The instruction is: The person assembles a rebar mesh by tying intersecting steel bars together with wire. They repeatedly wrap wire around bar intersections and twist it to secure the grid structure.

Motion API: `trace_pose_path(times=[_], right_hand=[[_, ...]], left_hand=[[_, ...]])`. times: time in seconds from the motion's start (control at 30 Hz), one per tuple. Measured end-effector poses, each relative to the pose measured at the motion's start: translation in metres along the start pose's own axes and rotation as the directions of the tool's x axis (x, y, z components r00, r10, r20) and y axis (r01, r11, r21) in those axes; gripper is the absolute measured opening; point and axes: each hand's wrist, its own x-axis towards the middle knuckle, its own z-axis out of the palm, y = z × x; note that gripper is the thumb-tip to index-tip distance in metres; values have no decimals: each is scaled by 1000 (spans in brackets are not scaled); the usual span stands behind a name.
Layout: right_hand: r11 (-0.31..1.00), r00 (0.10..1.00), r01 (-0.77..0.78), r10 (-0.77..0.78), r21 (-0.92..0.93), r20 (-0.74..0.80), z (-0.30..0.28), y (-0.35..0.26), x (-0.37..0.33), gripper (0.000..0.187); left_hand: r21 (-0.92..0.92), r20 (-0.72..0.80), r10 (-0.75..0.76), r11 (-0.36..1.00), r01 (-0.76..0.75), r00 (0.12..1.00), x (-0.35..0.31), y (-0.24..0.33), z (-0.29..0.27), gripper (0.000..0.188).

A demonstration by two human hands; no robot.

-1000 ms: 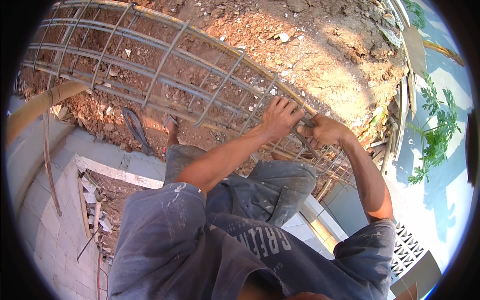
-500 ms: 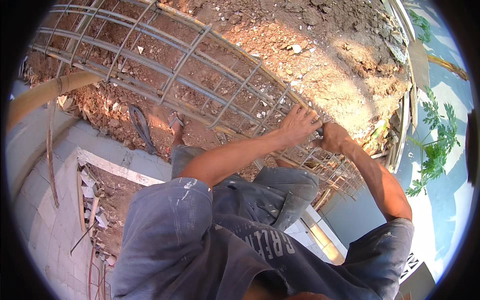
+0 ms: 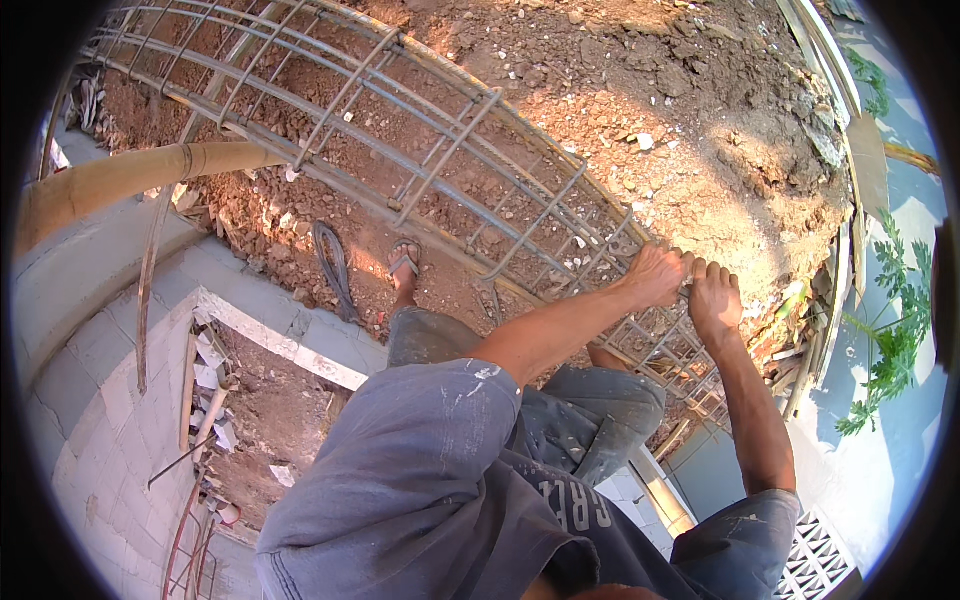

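Note:
A long rebar cage (image 3: 430, 178) of steel bars and square stirrups slants from the upper left to the right of the middle. At its right part my left hand (image 3: 660, 273) is closed, its fingers curled at the cage's far edge. Close beside it, my right hand (image 3: 714, 300) makes a fist, knuckles upward. Whatever the two hands grip is hidden by the fingers. Below them the cage narrows into a denser grid of stirrups (image 3: 680, 355) near my knee.
Broken reddish soil (image 3: 690, 150) lies beyond the cage. A bamboo pole (image 3: 150, 175) juts in from the left, near a coil of dark wire (image 3: 333, 268) and my sandalled foot (image 3: 405, 262). A pale concrete edge (image 3: 280, 340) borders a pit. A leafy plant (image 3: 890, 325) stands at the right.
Both hands have moved right and slightly down in the picture, and the right has turned into an upright fist. The view has shifted, so the cage and foot sit farther right.

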Motion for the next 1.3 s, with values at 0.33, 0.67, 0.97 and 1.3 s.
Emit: trace_pose_path(times=[0.33, 0.67, 0.97, 1.3], right_hand=[[913, 905, -171, -3, 370, 425, -13, 0, 3, 27], [-187, 626, -777, -333, 601, 705, -11, -65, -154, 38], [-719, 856, -515, -403, 467, 323, -62, -214, -229, 70], [-486, 897, -263, 196, 834, 397, -145, -284, -187, 58]], left_hand=[[127, 169, 46, 990, -68, 985, -2, -12, 18, 16], [74, 36, 606, 791, -607, 795, -144, 3, -30, 47], [-814, 247, -592, 303, 496, 767, -230, 69, -119, 52], [-766, -103, -573, 567, 303, 813, -250, 78, -140, 40]])
